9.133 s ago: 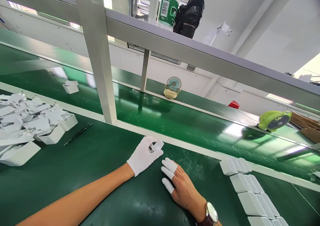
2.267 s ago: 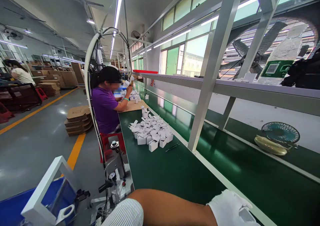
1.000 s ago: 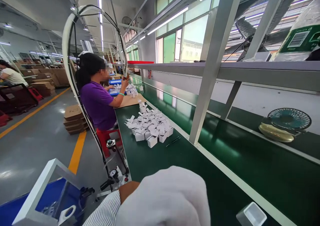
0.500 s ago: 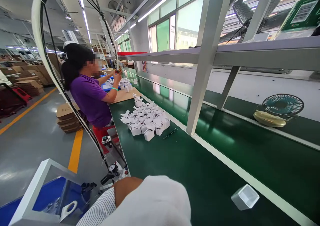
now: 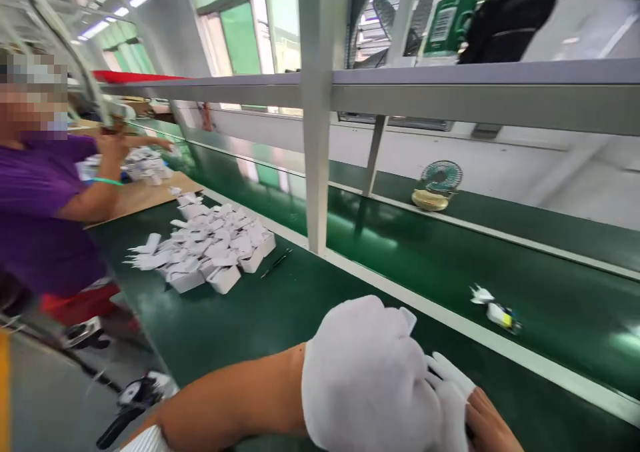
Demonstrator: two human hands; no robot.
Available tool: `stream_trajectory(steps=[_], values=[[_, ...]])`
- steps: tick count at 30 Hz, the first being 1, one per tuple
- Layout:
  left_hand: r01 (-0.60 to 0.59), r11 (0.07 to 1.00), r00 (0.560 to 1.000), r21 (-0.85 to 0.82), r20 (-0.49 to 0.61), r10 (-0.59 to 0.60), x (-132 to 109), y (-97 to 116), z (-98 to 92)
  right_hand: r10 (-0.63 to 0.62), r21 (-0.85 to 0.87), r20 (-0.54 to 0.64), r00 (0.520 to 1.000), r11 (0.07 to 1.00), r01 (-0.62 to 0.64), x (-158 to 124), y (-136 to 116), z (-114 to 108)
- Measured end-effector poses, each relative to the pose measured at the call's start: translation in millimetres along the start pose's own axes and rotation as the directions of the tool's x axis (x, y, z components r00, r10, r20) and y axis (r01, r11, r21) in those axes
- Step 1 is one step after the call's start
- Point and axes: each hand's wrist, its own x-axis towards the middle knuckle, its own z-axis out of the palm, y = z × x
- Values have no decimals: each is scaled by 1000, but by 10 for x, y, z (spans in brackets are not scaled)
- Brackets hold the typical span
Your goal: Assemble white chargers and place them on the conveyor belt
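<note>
My left hand, in a white cloth glove, is low in the middle of the view with its back toward me and its fingers curled in. A small white corner sticks out past the glove's top edge; what the fingers hold is hidden. My right hand, with white finger cots, comes in at the bottom right. Its fingertips are pressed against the left glove. Both hands hover over the green work surface.
A heap of white plastic housings lies to the left, with a thin dark tool beside it. A small white and yellow part sits on the green belt. A white post stands ahead, a small fan behind. A co-worker in purple sits at left.
The view swung right and down. My right hand has come into view and met the left glove. The white housing lying on the surface is out of sight.
</note>
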Motion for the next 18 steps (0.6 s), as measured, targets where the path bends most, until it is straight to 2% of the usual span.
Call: stream_trajectory(steps=[2,4,6,8,10,12,15,18], values=[[-77,997,995,-30,-64,75,187,29,292,-4,-82,38,999,997,7,68,-112,-96],[-82,993,993,-80,-94,75,319,9,605,23,-100,56,998,995,-17,148,-206,-168],[38,976,996,-216,-74,-55,384,-99,925,57,-93,67,996,994,-51,202,-280,-220],[204,900,962,-386,-89,-256,387,-277,1244,67,-78,68,995,995,-61,215,-340,-256],[368,761,910,-535,37,-414,338,-469,1545,60,-66,59,996,996,-56,195,-384,-273],[527,584,826,-618,208,-525,260,-626,1803,60,-63,46,997,996,-57,165,-396,-272],[576,487,794,-657,305,-527,153,-752,2063,107,-88,13,994,991,-106,152,-310,-263],[568,429,801,-702,352,-485,102,-771,2166,259,-129,-11,966,957,-258,238,-72,-278]])
